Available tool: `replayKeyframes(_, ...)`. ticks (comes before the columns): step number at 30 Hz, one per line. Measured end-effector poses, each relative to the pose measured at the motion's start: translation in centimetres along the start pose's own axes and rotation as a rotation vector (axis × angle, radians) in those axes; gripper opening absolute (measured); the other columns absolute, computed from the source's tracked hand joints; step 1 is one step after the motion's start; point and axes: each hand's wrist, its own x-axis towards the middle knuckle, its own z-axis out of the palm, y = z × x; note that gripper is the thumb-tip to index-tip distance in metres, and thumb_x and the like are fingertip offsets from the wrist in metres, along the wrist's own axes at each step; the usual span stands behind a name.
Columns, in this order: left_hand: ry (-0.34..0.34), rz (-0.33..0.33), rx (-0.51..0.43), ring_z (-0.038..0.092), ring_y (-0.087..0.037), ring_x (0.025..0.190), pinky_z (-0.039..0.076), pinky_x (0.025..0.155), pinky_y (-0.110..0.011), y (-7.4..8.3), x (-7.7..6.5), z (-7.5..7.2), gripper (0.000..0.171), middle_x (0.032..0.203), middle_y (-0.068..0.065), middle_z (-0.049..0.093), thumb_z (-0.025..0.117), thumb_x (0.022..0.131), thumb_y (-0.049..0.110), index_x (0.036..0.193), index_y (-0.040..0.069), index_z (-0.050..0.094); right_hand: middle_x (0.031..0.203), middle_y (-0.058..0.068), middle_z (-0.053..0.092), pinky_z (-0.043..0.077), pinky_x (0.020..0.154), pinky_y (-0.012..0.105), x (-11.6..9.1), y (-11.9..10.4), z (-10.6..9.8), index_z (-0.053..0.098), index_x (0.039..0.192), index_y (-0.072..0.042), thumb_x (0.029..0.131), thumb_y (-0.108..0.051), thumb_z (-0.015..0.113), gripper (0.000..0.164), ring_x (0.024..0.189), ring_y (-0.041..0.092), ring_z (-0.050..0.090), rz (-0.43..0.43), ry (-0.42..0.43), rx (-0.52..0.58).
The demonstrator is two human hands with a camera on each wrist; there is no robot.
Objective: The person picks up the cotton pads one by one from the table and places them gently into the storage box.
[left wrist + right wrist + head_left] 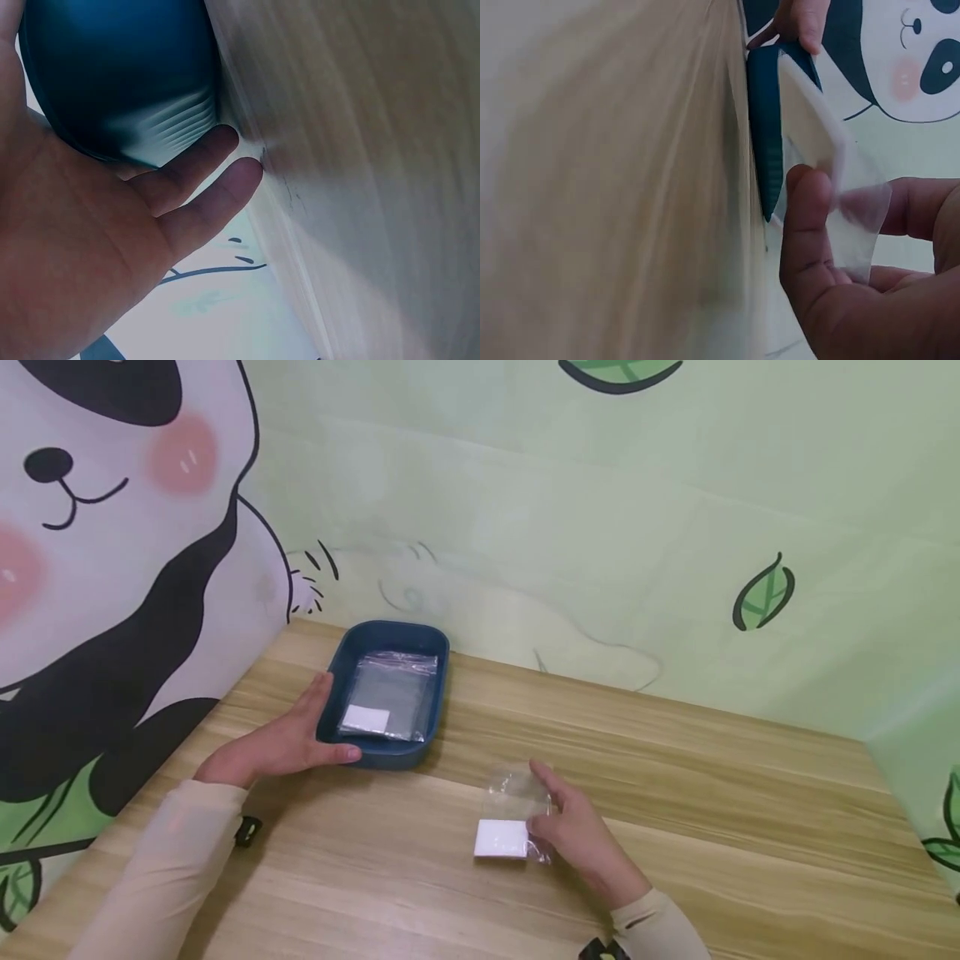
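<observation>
In the head view, the left hand (288, 739) rests against the near left corner of a dark blue plastic tray (393, 760), its thumb along the front rim and its other fingers at the left side. The left wrist view shows fairly straight, spread fingers (202, 199) beside the tray's outer wall. Clear zip bags (408, 693) with a white patch lie inside the tray. Close over the table, the right hand (581, 831) pinches a small clear plastic bag (513, 789) with a white rectangle at its lower part. Thumb and fingers hold the bag's right side.
The wood-grain table (360, 860) runs back to a green wall covering (600, 527) printed with a panda and leaves. The tray stands near the table's back left edge. A black strap piece (247, 831) shows at the left wrist, another (603, 950) at the right.
</observation>
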Motion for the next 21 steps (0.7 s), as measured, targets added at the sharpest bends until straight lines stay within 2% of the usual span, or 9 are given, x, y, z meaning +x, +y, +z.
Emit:
replayKeyframes(2, -0.003, -0.006, 0.000, 0.000, -0.049, 0.149, 0.012, 0.115, -0.065, -0.1, 0.0, 0.0, 0.130, 0.164, -0.028, -0.013, 0.078, 0.084, 0.055, 0.158, 0.000, -0.013, 0.163, 0.020, 0.025, 0.049, 0.055, 0.024, 0.2, -0.3, 0.1, 0.031, 0.158, -0.005, 0.080, 0.015, 0.060, 0.085, 0.068, 0.016, 0.055, -0.009, -0.002, -0.009)
replayKeyframes(4, -0.003, -0.003, -0.004, -0.001, -0.049, 0.149, 0.013, 0.115, -0.065, -0.2, 0.0, 0.0, 0.129, 0.164, -0.028, -0.013, 0.078, 0.084, 0.054, 0.158, 0.000, -0.014, 0.163, 0.020, 0.025, 0.046, 0.050, 0.023, 0.4, -0.6, 0.1, 0.029, 0.159, -0.006, 0.082, 0.015, 0.060, 0.086, 0.052, 0.010, 0.047, -0.028, -0.007, -0.026)
replayKeyframes(9, -0.001, 0.010, -0.019, -0.002, -0.046, 0.150, 0.013, 0.115, -0.064, -0.4, -0.1, 0.0, 0.128, 0.164, -0.026, -0.013, 0.078, 0.085, 0.051, 0.158, 0.000, -0.014, 0.163, 0.017, 0.026, 0.046, 0.049, 0.023, 1.0, -1.6, 0.4, 0.026, 0.160, -0.009, 0.083, 0.015, 0.061, 0.088, 0.050, 0.009, 0.047, -0.088, -0.014, -0.050)
replayKeyframes(21, -0.004, -0.004, 0.013, 0.002, -0.046, 0.150, 0.014, 0.116, -0.063, -0.2, -0.1, 0.1, 0.129, 0.165, -0.024, -0.013, 0.076, 0.085, 0.057, 0.159, 0.002, -0.014, 0.165, 0.009, 0.021, 0.057, 0.069, 0.029, 2.7, -4.0, 1.4, 0.025, 0.161, -0.011, 0.082, 0.016, 0.061, 0.090, 0.066, 0.016, 0.058, -0.140, -0.006, -0.002)
